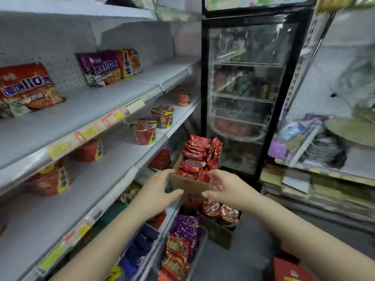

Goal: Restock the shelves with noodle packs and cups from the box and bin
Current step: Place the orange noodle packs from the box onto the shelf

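A cardboard box (pixel 187 182) full of red noodle packs (pixel 195 159) stands on the floor by the shelving. My left hand (pixel 159 189) and my right hand (pixel 223 189) hover just in front of it, fingers spread and loosely bent, holding nothing. Below them a second box (pixel 220 233) holds red noodle cups (pixel 221 211). A grey bin (pixel 199 244) at the shelf foot holds purple and red packs (pixel 184 236). On the shelves sit a red pack (pixel 26 88), a purple pack (pixel 101 67) and several cups (pixel 145 130).
White shelving (pixel 81 110) runs along the left with yellow price tags. A black glass-door fridge (pixel 247 88) stands behind the boxes. Cluttered shelves (pixel 324 159) with household goods line the right. A red carton (pixel 290 270) lies at the bottom right. Grey floor shows between.
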The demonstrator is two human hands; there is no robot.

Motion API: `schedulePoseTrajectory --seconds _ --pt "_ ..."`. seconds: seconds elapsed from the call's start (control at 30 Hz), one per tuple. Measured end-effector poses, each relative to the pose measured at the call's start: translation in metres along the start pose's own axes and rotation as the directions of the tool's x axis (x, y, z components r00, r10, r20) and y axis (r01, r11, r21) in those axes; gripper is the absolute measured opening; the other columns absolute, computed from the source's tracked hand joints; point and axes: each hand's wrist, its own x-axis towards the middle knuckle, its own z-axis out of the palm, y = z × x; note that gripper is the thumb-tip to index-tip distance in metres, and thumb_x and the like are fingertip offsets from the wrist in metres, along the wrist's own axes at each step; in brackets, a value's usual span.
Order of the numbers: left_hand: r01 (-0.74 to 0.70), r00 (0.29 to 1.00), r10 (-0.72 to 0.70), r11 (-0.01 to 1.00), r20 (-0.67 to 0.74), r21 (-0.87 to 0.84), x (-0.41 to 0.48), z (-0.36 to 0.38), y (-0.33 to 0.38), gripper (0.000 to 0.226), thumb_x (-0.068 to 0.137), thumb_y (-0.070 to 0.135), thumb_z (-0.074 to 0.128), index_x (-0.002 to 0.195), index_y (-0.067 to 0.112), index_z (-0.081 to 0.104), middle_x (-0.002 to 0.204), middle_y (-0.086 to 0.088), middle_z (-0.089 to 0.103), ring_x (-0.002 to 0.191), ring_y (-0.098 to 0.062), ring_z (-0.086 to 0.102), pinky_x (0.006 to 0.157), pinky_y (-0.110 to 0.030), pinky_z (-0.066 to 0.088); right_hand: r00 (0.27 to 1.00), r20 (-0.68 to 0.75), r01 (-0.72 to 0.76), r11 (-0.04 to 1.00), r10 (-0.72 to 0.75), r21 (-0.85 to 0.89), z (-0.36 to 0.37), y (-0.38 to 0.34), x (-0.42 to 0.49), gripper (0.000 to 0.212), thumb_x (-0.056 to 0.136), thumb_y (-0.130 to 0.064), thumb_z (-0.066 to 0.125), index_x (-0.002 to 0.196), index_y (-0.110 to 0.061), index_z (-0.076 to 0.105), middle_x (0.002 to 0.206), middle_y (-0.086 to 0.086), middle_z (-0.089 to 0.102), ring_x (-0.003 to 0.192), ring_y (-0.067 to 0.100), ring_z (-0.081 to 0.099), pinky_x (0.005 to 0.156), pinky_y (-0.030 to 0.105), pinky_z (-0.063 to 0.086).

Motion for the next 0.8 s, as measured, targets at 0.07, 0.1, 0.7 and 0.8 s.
schedulePoseTrajectory --seconds 0.07,0.1,0.7,0.8 --pt "-0.001 0.999 0.002 1.0 0.05 -0.008 0.024 0.014 0.002 0.067 0.087 0.043 0.07 0.145 0.024 0.043 0.143 0.006 0.05 0.13 -0.011 0.048 0.108 -0.03 0.04 0.998 -0.004 -0.059 0.998 0.059 0.033 0.001 0.026 0.011 0.072 0.073 -0.065 0.063 0.131 -0.024 0.053 0.127 -0.006 0.059 0.114 0.011 0.056 0.098 0.028 0.045" --pt "-0.004 0.997 0.005 1.0 0.076 -0.01 0.036 0.021 0.001 0.066 0.087 0.043 0.07 0.144 0.024 0.044 0.142 0.006 0.052 0.129 -0.01 0.049 0.107 -0.029 0.041 0.996 -0.001 -0.087 0.995 0.087 0.046 0.002 0.038 0.017 0.072 0.072 -0.065 0.063 0.131 -0.025 0.053 0.126 -0.007 0.059 0.116 0.012 0.056 0.098 0.029 0.046" --pt "0.229 0.934 -0.162 0.955 0.318 -0.187 0.312 0.088 -0.082 0.05 0.089 0.038 0.07 0.133 0.021 0.053 0.108 0.008 0.067 0.098 -0.003 0.063 0.077 -0.017 0.047 0.965 0.047 -0.264 0.95 0.259 0.165 -0.007 0.148 0.254 0.065 0.088 -0.044 0.067 0.142 -0.018 0.044 0.138 -0.002 0.054 0.122 0.013 0.054 0.096 0.024 0.046" --pt "0.296 0.906 -0.213 0.937 0.365 -0.187 0.342 0.102 -0.097 0.047 0.09 0.037 0.069 0.131 0.019 0.054 0.107 0.008 0.067 0.097 -0.004 0.064 0.083 -0.023 0.051 0.961 0.114 -0.271 0.945 0.253 0.185 0.0 0.163 0.29 0.059 0.088 -0.043 0.068 0.138 -0.018 0.049 0.134 -0.003 0.058 0.117 0.011 0.057 0.093 0.023 0.048"
